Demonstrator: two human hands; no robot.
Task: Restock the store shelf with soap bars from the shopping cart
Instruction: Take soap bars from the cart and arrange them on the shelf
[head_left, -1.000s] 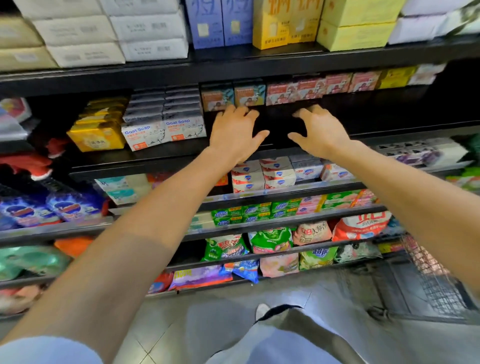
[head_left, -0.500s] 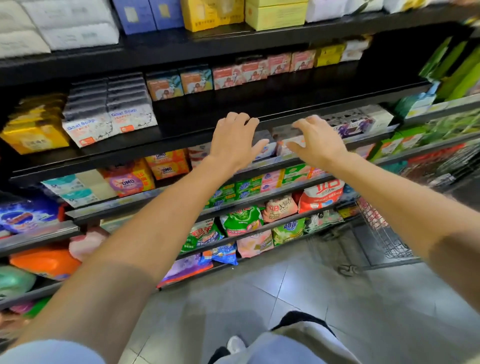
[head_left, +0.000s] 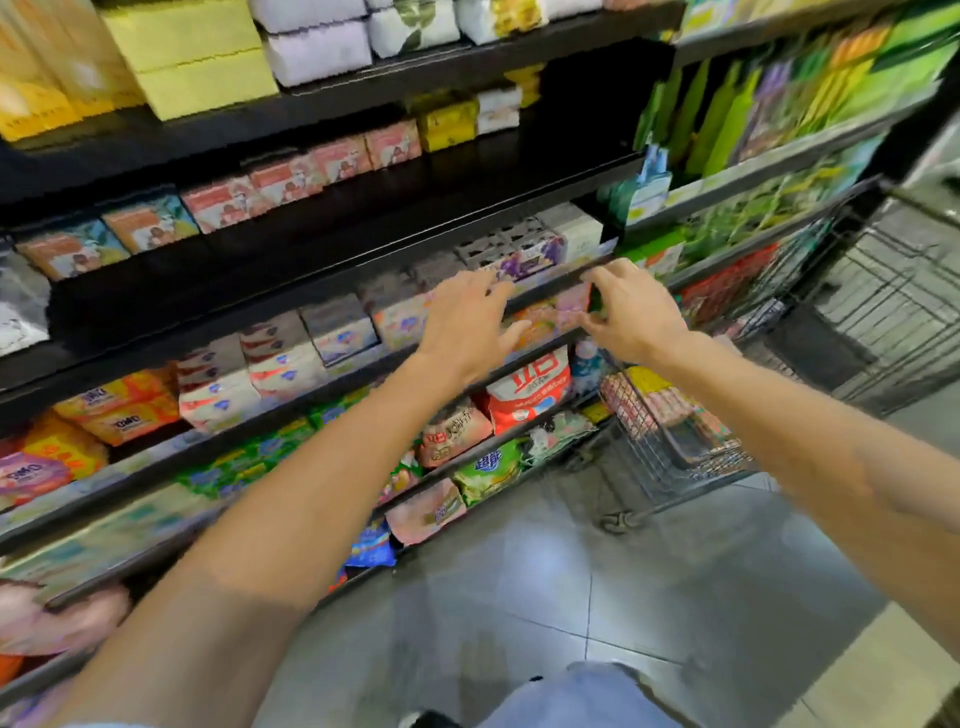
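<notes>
Both my arms reach forward in front of the black store shelf (head_left: 332, 270). My left hand (head_left: 467, 322) hovers with loosely spread fingers and holds nothing. My right hand (head_left: 631, 312) is beside it, fingers loosely bent and empty, near the shelf's front edge. A row of boxed soap bars (head_left: 291, 176) stands at the back of the mostly bare upper shelf. More soap boxes (head_left: 280, 358) sit one level lower. The wire shopping cart (head_left: 670, 431) stands on the floor at the right, with pink and yellow packs inside. The view is blurred.
Bags of detergent (head_left: 530, 389) fill the lower shelves. Green bottles and packs (head_left: 753, 114) line the shelving to the right. A second wire cart (head_left: 893, 296) stands at far right. Grey tiled floor (head_left: 571, 587) lies below, with my leg at the bottom edge.
My view has swung right, so the shelves slid left and the cart came into sight. Both hands drew back from the upper shelf and shifted right, still empty.
</notes>
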